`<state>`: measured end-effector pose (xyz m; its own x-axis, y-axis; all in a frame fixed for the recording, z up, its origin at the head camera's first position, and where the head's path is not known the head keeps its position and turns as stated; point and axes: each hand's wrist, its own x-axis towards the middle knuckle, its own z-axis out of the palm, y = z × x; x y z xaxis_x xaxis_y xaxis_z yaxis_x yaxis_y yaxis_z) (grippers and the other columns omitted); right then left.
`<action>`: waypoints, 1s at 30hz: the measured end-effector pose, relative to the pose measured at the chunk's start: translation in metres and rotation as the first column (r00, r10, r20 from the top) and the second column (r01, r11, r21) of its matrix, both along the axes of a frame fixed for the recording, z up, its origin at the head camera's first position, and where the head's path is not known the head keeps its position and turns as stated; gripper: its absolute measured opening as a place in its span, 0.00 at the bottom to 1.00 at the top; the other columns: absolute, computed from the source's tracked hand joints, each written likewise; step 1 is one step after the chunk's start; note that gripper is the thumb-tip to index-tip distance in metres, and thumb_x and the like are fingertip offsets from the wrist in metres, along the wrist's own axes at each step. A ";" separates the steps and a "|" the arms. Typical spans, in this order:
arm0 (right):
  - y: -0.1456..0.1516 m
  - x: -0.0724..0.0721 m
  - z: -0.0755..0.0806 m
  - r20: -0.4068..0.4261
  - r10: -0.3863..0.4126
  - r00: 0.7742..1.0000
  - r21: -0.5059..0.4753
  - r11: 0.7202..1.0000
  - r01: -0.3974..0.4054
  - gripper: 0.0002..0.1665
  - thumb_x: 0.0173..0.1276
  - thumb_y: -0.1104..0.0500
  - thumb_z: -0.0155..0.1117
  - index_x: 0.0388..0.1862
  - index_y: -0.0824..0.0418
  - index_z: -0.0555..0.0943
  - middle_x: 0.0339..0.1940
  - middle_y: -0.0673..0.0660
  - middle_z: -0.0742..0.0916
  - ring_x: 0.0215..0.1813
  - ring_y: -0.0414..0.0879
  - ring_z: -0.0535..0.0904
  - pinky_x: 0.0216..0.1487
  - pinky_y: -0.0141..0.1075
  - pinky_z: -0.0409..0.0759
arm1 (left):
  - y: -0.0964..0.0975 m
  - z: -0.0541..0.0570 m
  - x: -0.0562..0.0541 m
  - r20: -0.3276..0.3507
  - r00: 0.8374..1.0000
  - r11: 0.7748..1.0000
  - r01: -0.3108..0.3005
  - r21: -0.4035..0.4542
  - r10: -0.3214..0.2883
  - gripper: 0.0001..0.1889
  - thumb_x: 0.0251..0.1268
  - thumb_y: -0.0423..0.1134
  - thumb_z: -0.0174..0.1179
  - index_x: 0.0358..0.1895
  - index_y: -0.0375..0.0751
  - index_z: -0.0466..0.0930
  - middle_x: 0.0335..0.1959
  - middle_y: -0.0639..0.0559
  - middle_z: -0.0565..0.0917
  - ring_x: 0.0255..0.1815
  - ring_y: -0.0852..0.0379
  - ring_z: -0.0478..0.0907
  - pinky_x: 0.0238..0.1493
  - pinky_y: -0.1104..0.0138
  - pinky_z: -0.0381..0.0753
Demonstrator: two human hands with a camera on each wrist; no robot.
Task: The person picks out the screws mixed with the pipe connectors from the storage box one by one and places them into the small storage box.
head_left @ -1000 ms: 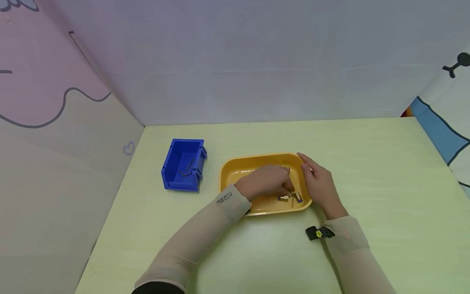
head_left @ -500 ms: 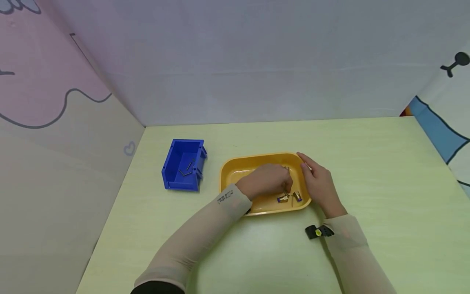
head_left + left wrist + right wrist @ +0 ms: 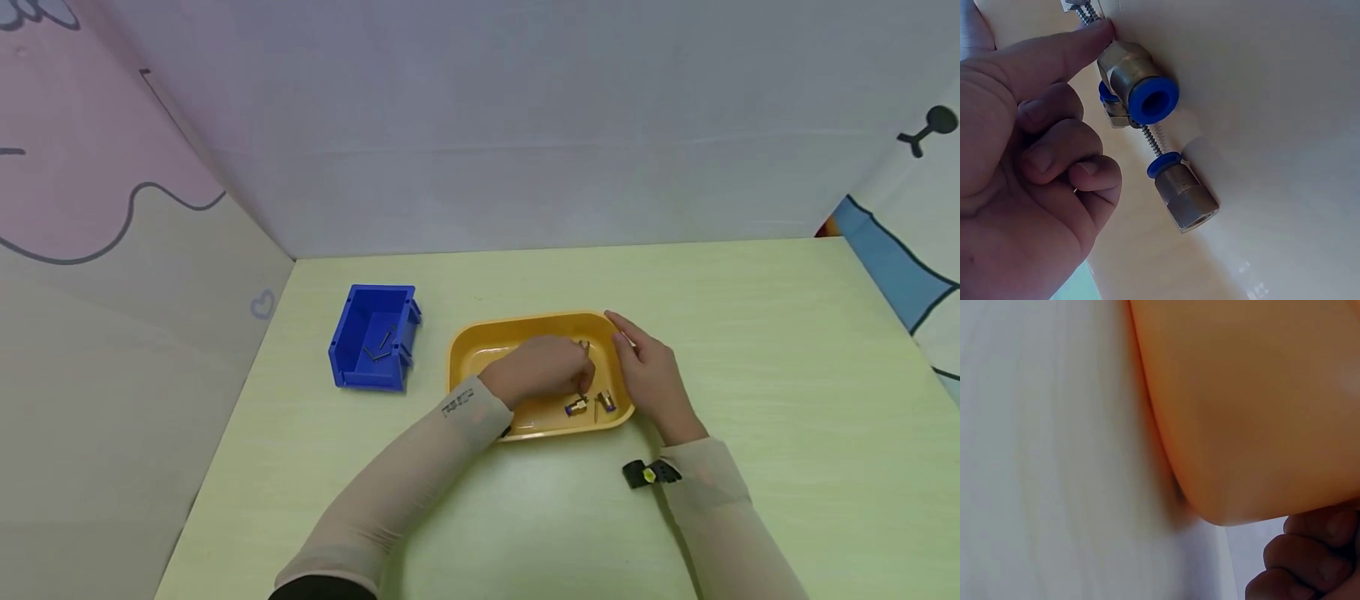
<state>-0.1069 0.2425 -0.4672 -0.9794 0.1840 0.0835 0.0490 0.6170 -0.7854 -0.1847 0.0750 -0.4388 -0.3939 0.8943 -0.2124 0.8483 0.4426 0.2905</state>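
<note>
From my end, the head camera gives me the pale green table (image 3: pixel 750 350) first, with the yellow tray (image 3: pixel 487 340) near its middle and the smaller blue bin (image 3: pixel 378 305) to the tray's left, apart from it. The right hand (image 3: pixel 656 387) holds the tray at its right end; in the right wrist view I see curled fingers by the outer wall. The left hand (image 3: pixel 536 367) reaches down inside the tray, three fingers folded toward the palm and one digit stretched out. I cannot tell whether its tips pinch anything.

Through the left wrist camera, the nearest brass fitting (image 3: pixel 1132 70) lies just beside that outstretched tip, blue collar facing away from it. A second fitting (image 3: pixel 1110 109) is partly hidden behind the first. A third fitting (image 3: pixel 1182 195) lies farther from the fingertip. Smallest are the threaded screws: one screw (image 3: pixel 1150 140) between the first and third fittings, others right at the fingertip, contact unclear. More thin screws (image 3: pixel 381 357) lie in the bin.
</note>
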 end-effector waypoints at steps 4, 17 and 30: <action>0.001 0.000 -0.001 0.004 -0.003 1.000 -0.002 1.000 0.003 0.25 0.82 0.52 0.46 0.73 0.53 0.71 0.16 0.53 0.70 0.19 0.45 0.64 0.23 0.34 0.67 | 0.001 -0.002 -0.001 0.003 1.000 1.000 -0.005 -0.008 0.005 0.10 0.69 0.34 0.59 0.35 0.53 0.88 0.32 0.63 0.82 0.32 0.63 0.75 0.40 0.74 0.75; -0.001 0.000 -0.001 0.010 0.003 1.000 -0.008 1.000 -0.003 0.25 0.82 0.52 0.46 0.74 0.52 0.71 0.18 0.54 0.70 0.19 0.45 0.64 0.23 0.34 0.68 | 0.003 0.007 0.000 -0.011 0.999 0.999 -0.036 0.029 0.036 0.08 0.70 0.38 0.61 0.40 0.54 0.90 0.37 0.65 0.84 0.34 0.66 0.76 0.45 0.74 0.76; -0.001 0.000 0.001 0.005 0.009 1.000 0.021 1.000 -0.009 0.25 0.82 0.51 0.45 0.73 0.53 0.72 0.15 0.52 0.69 0.17 0.43 0.64 0.21 0.34 0.67 | -0.008 0.028 0.003 -0.037 0.997 0.997 -0.059 0.054 0.061 0.09 0.70 0.37 0.59 0.42 0.53 0.89 0.40 0.64 0.85 0.37 0.67 0.77 0.47 0.73 0.77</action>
<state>-0.1070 0.2411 -0.4664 -0.9814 0.1734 0.0821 0.0474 0.6337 -0.7721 -0.1815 0.0674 -0.4112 -0.4537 0.8785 -0.1494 0.8320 0.4777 0.2822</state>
